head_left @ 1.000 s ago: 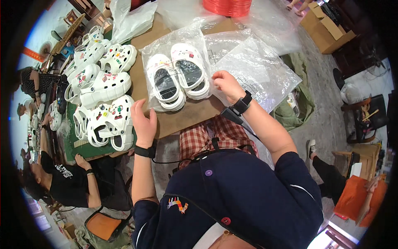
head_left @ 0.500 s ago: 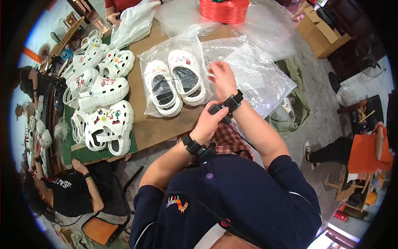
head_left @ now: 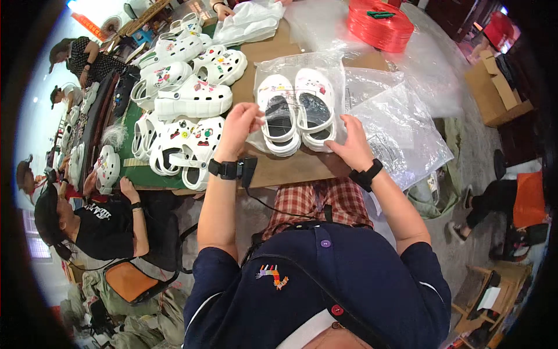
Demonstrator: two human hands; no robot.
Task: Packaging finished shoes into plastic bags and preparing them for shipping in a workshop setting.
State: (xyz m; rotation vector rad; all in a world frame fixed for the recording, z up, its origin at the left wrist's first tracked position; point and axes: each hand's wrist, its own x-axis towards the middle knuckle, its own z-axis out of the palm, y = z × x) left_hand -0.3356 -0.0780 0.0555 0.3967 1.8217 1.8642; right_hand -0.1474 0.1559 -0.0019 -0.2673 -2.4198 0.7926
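Note:
A pair of white clogs (head_left: pixel 283 136) with colourful charms and dark insoles lies side by side in a clear plastic bag (head_left: pixel 332 63) on the table. At the bag's left edge, my left hand (head_left: pixel 241 125) has its fingers pinched together on the plastic. My right hand (head_left: pixel 353 144) is by the heel of the right-hand clog, thumb and fingers spread, its thumb at the bag's lower right. Flat clear bags (head_left: pixel 401 131) lie on the table just beyond my right hand. Both my wrists wear black strapped devices.
Several white clogs with charms (head_left: pixel 195 102) crowd the green mat (head_left: pixel 139 172) on the left. A red roll of plastic twine (head_left: pixel 381 26) stands at the back. Someone in black (head_left: pixel 107 227) sits at the left. A cardboard box (head_left: pixel 497 90) stands at the far right.
My left hand has left my right wrist and gone to the bag's left edge. My right hand has come down beside the clog heel and spread. The whole view has shifted.

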